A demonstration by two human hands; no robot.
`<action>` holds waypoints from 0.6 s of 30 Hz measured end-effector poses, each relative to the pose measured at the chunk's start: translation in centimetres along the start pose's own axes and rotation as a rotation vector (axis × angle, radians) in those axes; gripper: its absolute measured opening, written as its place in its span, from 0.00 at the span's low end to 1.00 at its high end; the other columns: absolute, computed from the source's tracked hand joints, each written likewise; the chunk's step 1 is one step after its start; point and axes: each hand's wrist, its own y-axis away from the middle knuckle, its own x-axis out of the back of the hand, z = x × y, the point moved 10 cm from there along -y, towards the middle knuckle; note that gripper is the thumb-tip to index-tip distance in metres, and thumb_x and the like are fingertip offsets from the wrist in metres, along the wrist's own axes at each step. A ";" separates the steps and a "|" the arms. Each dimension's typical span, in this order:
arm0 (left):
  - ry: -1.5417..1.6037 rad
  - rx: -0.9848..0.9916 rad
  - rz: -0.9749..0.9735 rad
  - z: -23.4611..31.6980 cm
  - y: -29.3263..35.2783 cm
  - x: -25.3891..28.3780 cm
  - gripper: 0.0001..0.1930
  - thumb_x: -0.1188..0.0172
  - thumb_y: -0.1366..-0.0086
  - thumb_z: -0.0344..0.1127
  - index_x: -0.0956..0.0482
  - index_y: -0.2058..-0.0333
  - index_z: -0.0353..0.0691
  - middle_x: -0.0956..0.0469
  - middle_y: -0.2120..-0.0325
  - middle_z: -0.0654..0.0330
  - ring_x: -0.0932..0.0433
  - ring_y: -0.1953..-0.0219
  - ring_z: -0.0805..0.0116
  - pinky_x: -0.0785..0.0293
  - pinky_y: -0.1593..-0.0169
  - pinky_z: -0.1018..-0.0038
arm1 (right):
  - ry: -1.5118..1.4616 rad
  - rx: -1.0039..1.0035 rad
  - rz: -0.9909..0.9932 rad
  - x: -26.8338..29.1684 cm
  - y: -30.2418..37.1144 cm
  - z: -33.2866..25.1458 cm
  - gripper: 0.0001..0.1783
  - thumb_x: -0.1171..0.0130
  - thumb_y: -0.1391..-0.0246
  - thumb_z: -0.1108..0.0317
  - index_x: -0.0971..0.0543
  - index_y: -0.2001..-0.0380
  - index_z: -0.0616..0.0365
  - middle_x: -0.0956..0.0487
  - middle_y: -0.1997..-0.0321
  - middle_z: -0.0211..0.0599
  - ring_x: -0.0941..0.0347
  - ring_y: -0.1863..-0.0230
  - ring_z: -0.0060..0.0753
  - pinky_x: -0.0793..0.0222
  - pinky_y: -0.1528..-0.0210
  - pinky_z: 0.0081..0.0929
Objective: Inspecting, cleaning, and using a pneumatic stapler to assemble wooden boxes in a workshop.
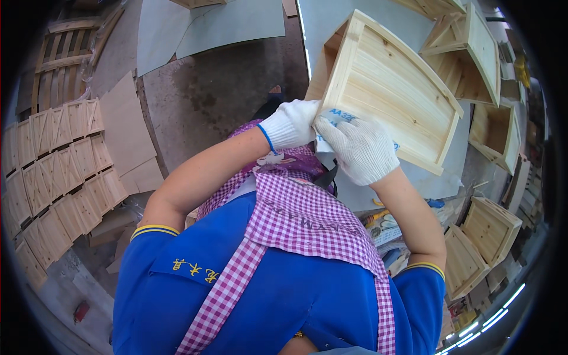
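A pale wooden crate (396,83) stands tilted on the grey worktable, one framed panel facing up and its hollow side to the left. My left hand (291,124), in a white knit glove with a blue cuff, grips the crate's near left corner. In my gloved right hand (361,149) is a piece of sandpaper (340,117), white-backed with blue print. The fingers press it against the near edge of the crate, close beside my left fingertips. Its abrasive face and the wood under it are hidden.
More wooden crates (467,53) stand along the right, with others (488,231) lower down. Rows of stacked crates (59,171) fill the left beside flat boards (130,130). A grey worktable (438,183) lies beneath the crate; tools (378,218) lie near its edge.
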 end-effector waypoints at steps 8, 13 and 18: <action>-0.026 0.096 -0.099 -0.5 -0.1 -0.7 0.28 0.31 0.33 0.53 0.23 0.43 0.41 0.16 0.51 0.44 0.15 0.50 0.44 0.17 0.46 0.58 | 0.080 0.009 -0.058 -0.8 -0.1 0.1 0.29 0.36 0.47 0.73 0.21 0.40 0.49 0.15 0.66 0.40 0.16 0.62 0.45 0.22 0.60 0.42; 0.004 0.096 -0.094 -0.6 -0.2 -0.8 0.28 0.31 0.33 0.52 0.23 0.42 0.41 0.16 0.51 0.44 0.15 0.50 0.44 0.17 0.45 0.58 | 0.185 0.088 -0.070 0.2 1.0 0.6 0.23 0.38 0.43 0.69 0.20 0.43 0.50 0.14 0.68 0.38 0.13 0.63 0.43 0.19 0.64 0.40; 0.025 0.094 -0.090 -0.7 0.1 -0.8 0.27 0.31 0.33 0.51 0.23 0.43 0.41 0.16 0.51 0.44 0.15 0.50 0.43 0.17 0.45 0.58 | 0.121 0.118 -0.082 0.6 -1.4 -0.4 0.23 0.37 0.44 0.70 0.20 0.44 0.50 0.14 0.68 0.38 0.14 0.64 0.43 0.20 0.65 0.38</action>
